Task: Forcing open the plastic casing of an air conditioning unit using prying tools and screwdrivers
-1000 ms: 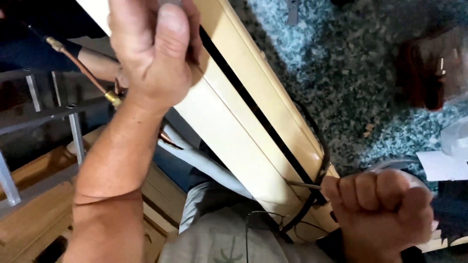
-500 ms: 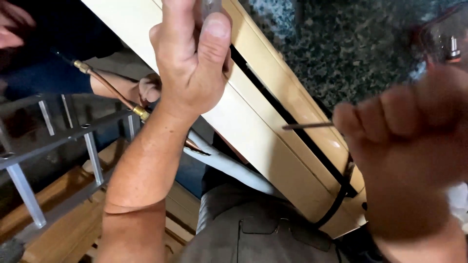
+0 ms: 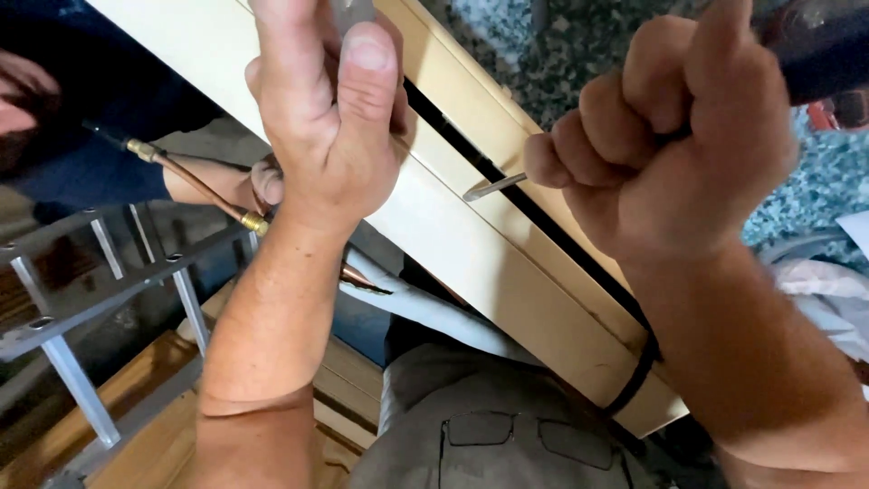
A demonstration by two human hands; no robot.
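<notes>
Head view: the left hand is gripping a grey tool handle against the cream air-conditioner casing, near its upper edge. The right hand is fisted around a thin metal hex key pointing at the casing's black slot.

A: Hands? 
B: Two of the wearer's, left hand, right hand; one co-worker's hand.
A: Rest?
B: One cream panel, one copper pipe, one metal ladder, one thin metal tool.
</notes>
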